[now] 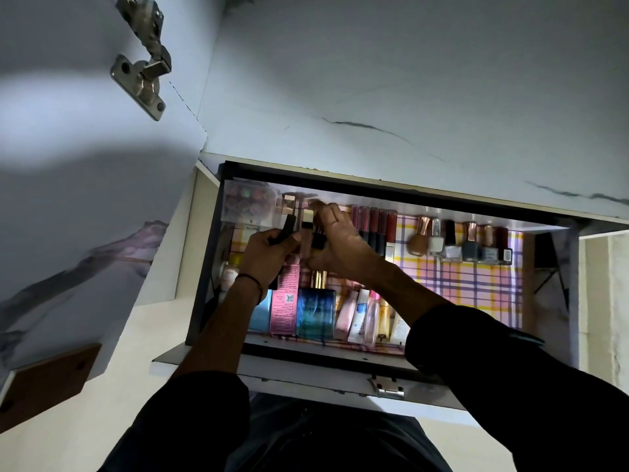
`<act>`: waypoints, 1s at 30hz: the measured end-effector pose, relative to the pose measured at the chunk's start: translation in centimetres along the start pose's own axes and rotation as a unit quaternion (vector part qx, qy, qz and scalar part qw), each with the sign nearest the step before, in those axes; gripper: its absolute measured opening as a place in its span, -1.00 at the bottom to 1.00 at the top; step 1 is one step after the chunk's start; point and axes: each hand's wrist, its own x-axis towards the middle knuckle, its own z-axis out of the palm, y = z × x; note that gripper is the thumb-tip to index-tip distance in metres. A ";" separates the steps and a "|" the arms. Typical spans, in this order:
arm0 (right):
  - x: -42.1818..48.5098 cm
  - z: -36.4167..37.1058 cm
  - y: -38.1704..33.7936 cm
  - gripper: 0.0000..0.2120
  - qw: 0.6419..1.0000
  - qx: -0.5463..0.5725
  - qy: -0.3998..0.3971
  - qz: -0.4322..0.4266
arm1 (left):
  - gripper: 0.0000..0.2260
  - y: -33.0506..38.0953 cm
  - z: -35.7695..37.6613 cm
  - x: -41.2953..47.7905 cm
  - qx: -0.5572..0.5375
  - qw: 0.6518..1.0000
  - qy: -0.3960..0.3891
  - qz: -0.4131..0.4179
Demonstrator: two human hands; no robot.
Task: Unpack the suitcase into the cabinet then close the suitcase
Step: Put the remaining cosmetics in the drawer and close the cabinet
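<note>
Head cam looks down into the cabinet drawer [204, 267], where the left hand [269, 248] grips a dark tube [287, 228] near the back left corner and the right hand [340, 243], right beside it, curls round some small bottles [308, 241].

Open cabinet compartment [203, 267], floor lined with checked paper [476, 287]. Along the far edge, left to right: clear box of lipsticks [247, 203], row of lip-gloss tubes [374, 223], row of nail-polish bottles [460, 240] side by side. Along the near edge: pink carton [287, 303], blue perfume bottle [316, 313] just beside it, then tubes and small bottles [365, 316] packed together.
</note>
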 end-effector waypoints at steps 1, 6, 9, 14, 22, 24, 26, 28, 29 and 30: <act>0.5 0.0 0.0 -0.02 1.000 -0.006 0.005 0.013 | -0.85 -0.2 0.0 -0.1 0.016 1.000 0.024 -0.004; 2.1 0.8 -0.1 -0.01 0.988 -0.151 0.026 0.002 | -0.78 -0.7 -0.3 -0.8 0.071 0.994 0.083 -0.003; 2.4 1.7 -0.7 -0.03 0.985 -0.158 0.060 -0.025 | -0.80 -0.5 -0.7 -1.1 0.079 0.994 0.074 -0.004; 2.0 2.3 -0.6 -0.04 0.984 -0.162 0.073 -0.010 | -0.76 -0.2 -1.3 -1.4 0.084 0.995 0.053 -0.012; 2.1 2.1 -0.9 -0.28 0.987 -0.139 0.053 0.064 | -0.74 -0.3 -1.3 -1.5 0.068 0.996 0.041 -0.027; 2.1 1.9 -0.8 -0.40 0.989 -0.115 0.062 0.062 | -0.75 -0.4 -1.4 -1.5 0.071 0.996 0.041 -0.026; 1.9 2.0 -0.8 -0.52 0.992 -0.083 0.072 0.054 | -0.76 -0.5 -1.4 -1.5 0.075 0.996 0.042 -0.024; 1.8 2.2 -1.1 -0.60 0.992 -0.086 0.080 0.044 | -0.76 -0.6 -1.4 -1.5 0.077 0.996 0.041 -0.027; 1.9 2.4 -1.2 -0.62 0.991 -0.090 0.083 0.044 | -0.76 -0.6 -1.4 -1.5 0.081 0.996 0.037 -0.031; 2.1 2.5 -1.3 -0.63 0.991 -0.090 0.084 0.049 | -0.76 -0.7 -1.4 -1.5 0.086 0.995 0.033 -0.034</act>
